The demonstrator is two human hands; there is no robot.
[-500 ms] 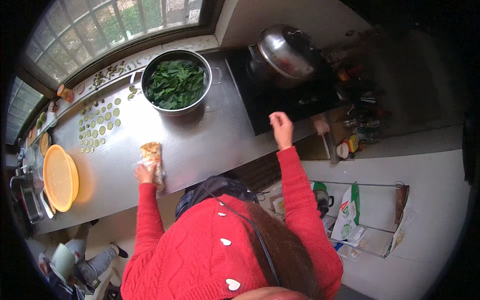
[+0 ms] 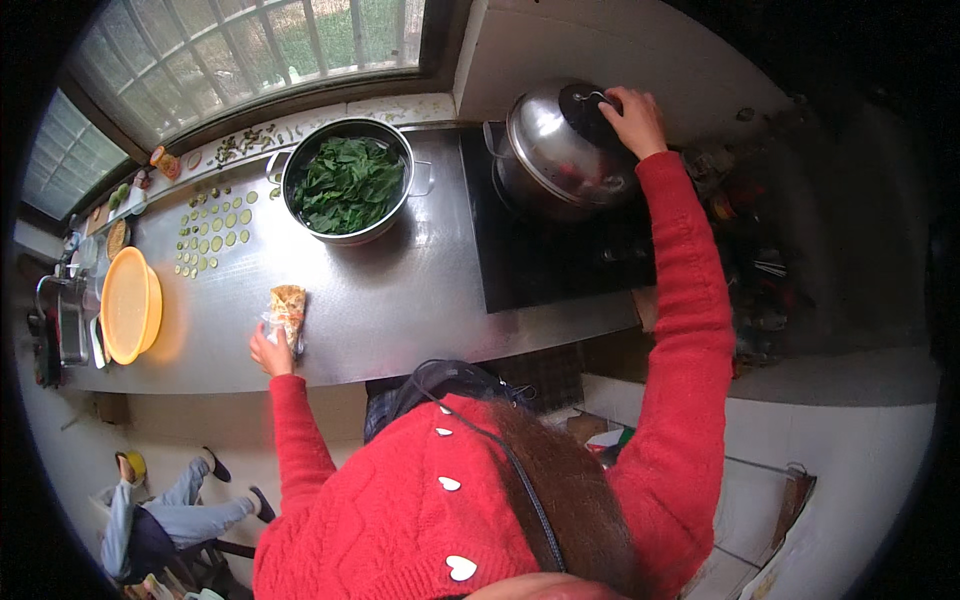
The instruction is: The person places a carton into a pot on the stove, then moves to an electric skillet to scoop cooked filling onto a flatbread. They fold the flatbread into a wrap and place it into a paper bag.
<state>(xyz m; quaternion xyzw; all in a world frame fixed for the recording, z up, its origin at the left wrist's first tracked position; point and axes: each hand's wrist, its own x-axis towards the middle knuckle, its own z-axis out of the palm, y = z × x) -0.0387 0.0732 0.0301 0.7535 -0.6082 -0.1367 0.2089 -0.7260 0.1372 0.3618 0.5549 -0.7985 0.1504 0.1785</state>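
Observation:
My left hand [image 2: 270,352] grips a wedge of browned flatbread [image 2: 289,308] partly wrapped in clear plastic, just above the steel counter near its front edge. Out to the right, my right hand [image 2: 636,122] is at the top of a domed steel pot lid [image 2: 543,138], its fingers closed around the handle at the lid's dark centre. The lid rests on a large steel pot [image 2: 560,203] on the black cooktop [image 2: 520,262]. Left of the cooktop stands a two-handled pot [image 2: 352,238] filled with dark green leaves [image 2: 350,183].
Rows of small green slices [image 2: 217,243] lie on the counter [image 2: 400,310]. An orange basin [image 2: 131,305] stands at the left, before a sink [image 2: 72,330]. A barred window [image 2: 270,50] is behind. Lower left, another person's legs [image 2: 205,500] show.
My right hand has moved up and away from me, from above the counter edge to the lid handle. The left hand keeps the flatbread. My view has shifted.

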